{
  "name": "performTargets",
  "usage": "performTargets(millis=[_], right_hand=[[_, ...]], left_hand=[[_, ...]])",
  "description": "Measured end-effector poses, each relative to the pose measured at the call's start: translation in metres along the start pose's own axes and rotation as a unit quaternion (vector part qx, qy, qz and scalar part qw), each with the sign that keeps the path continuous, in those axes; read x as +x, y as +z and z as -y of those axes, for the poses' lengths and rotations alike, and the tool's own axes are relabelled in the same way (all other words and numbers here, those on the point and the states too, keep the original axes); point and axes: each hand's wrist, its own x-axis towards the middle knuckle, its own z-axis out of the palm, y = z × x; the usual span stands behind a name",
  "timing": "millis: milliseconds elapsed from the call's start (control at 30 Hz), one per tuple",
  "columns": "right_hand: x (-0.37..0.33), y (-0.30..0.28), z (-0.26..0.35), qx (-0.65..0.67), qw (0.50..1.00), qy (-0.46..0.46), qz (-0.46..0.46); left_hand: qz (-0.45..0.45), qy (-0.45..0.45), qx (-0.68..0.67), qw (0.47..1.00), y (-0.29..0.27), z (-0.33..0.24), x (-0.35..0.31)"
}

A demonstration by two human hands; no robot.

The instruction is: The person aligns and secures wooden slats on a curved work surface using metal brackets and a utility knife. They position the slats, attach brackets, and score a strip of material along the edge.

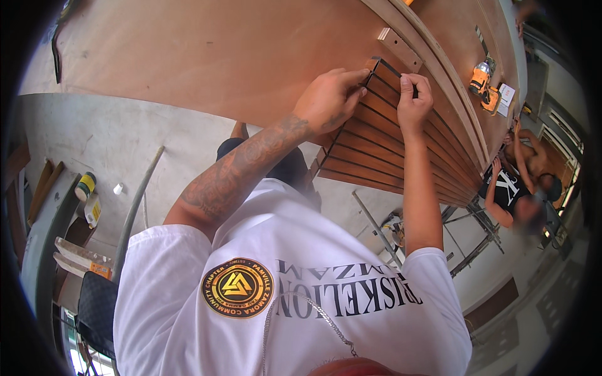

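The slatted panel (373,147), brown wooden strips parted by dark lines, lies far and right of centre, partly over the worktop (188,56) and jutting past its near edge. The person's left hand (335,100) is at the panel's far left corner, thumb and forefinger touching its dark edge. That grip is narrow, but I cannot tell whether it pinches the panel or only rests against it. The right hand (414,106) is just to the right, at the same far end, with its fingers curled and its thumb up against them. This grip is narrow too; whether anything thin sits inside it, I cannot tell.

Beyond the right hand, a pale wooden block (399,49) with holes lies on the worktop, beside long curved strips (433,53). Farther right are an orange and black power tool (480,78) and a white card (505,94). At the far right, 2 co-workers (511,191) are near the panel's other end, 1 of them in a black sleeveless top.

On the left, a grey pole (139,194) leans over the pale floor (125,135), near a tub (86,186) with a green and yellow label.
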Motion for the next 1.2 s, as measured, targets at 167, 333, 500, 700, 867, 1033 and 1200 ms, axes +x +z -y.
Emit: performTargets(millis=[167,333,500,700,867,1033,1200], right_hand=[[0.001,0.001,0.000,0.005,1.000,-0.001,-0.001],[0.002,0.000,0.003,-0.003,1.000,0.009,0.012],[0.003,-0.001,0.011,-0.012,0.999,-0.042,0.029],[0.003,-0.009,0.014,-0.009,0.999,-0.012,0.049],[0.005,-0.007,0.025,-0.020,0.998,-0.031,0.059],[0.011,0.004,0.037,-0.015,0.994,-0.049,0.096],[0.014,0.005,0.035,-0.008,0.996,-0.047,0.075]], left_hand=[[-0.023,0.026,0.012,0.999,0.004,0.005,0.000],[-0.013,0.023,0.044,0.999,0.005,0.007,-0.001],[-0.010,0.008,0.047,0.999,0.006,0.004,-0.002],[-0.017,0.032,0.017,0.999,0.005,0.007,-0.001],[-0.017,0.037,0.006,0.999,0.006,0.011,0.002],[-0.011,0.018,-0.008,1.000,0.006,0.009,0.001],[-0.001,0.020,0.011,1.000,0.003,0.007,0.003]])
